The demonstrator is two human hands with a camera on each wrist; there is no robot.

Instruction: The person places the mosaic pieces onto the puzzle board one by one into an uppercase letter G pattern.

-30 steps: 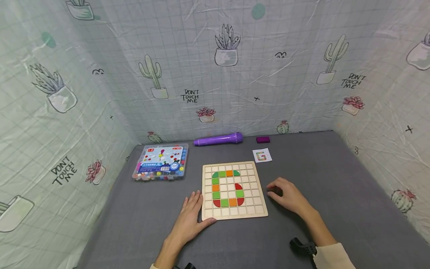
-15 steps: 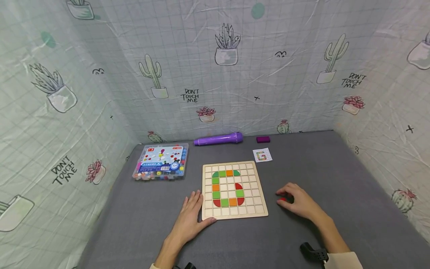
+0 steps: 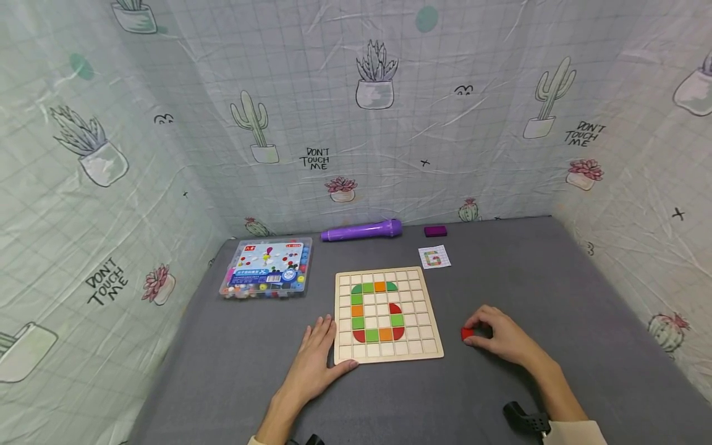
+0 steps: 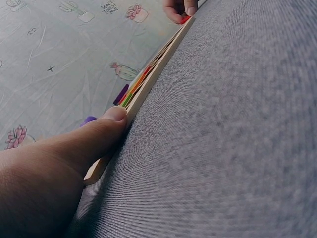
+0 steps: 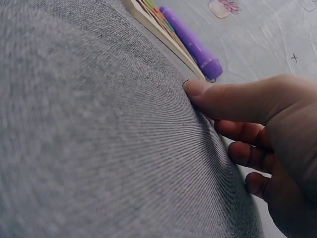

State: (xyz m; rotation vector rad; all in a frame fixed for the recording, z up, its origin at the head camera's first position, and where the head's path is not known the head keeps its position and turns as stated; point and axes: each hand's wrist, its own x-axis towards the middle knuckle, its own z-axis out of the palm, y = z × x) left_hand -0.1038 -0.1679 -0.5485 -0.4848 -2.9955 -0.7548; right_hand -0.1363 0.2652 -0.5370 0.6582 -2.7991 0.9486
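Observation:
A square wooden grid board (image 3: 414, 352) lies on the grey cloth, with green, orange and red tiles laid in a G shape. My left hand (image 3: 313, 364) rests at its near left corner, fingers straight along the left side and thumb on the front edge; the left wrist view shows that thumb (image 4: 101, 131) against the rim. To the right of the board, apart from it, my right hand (image 3: 503, 337) pinches a small red piece (image 3: 466, 334) between thumb and fingers, low over the cloth. In the right wrist view the thumb hides that piece.
A clear plastic box of colourful small parts (image 3: 267, 269) lies at the back left. Along the back are a purple microphone-shaped stick (image 3: 361, 231) and a small dark purple block (image 3: 436, 231). A printed pattern card (image 3: 442, 261) lies behind the board. Patterned fabric walls surround the table.
My right hand has moved right and slightly nearer, away from the board's edge, and the red piece now shows in its fingers. My left hand and the board have stayed put.

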